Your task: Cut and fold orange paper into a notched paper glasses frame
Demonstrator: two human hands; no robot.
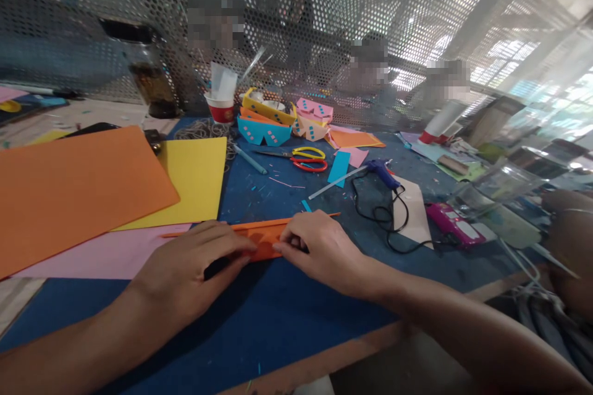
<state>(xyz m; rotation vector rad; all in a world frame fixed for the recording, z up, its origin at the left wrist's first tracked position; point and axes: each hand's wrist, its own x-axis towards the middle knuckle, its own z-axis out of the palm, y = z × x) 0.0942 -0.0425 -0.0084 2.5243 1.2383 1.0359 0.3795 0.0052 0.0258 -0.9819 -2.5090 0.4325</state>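
Between my two hands is an orange paper piece point(263, 251) with a narrow orange strip point(265, 223) along its far edge; both look like craft paper or foam. My left hand point(199, 259) pinches the left part, thumb and fingers closing at its edge. At the right part, my right hand point(319, 247) has curled fingers and a thumb pressed on the piece. The fingers hide much of it. Just beyond my right hand lies a small blue scrap point(306, 205). Left of my left hand are large sheets in orange point(83, 191), yellow point(197, 179) and pink point(102, 253).
Scissors point(308, 159), a glue gun point(383, 173) with a black cord and a pink power strip point(456, 225) lie ahead. Decorated paper masks point(265, 131), a paper cup point(220, 108) and a jar point(152, 83) stand along the perforated screen. Another person's arm point(569, 247) is at right.
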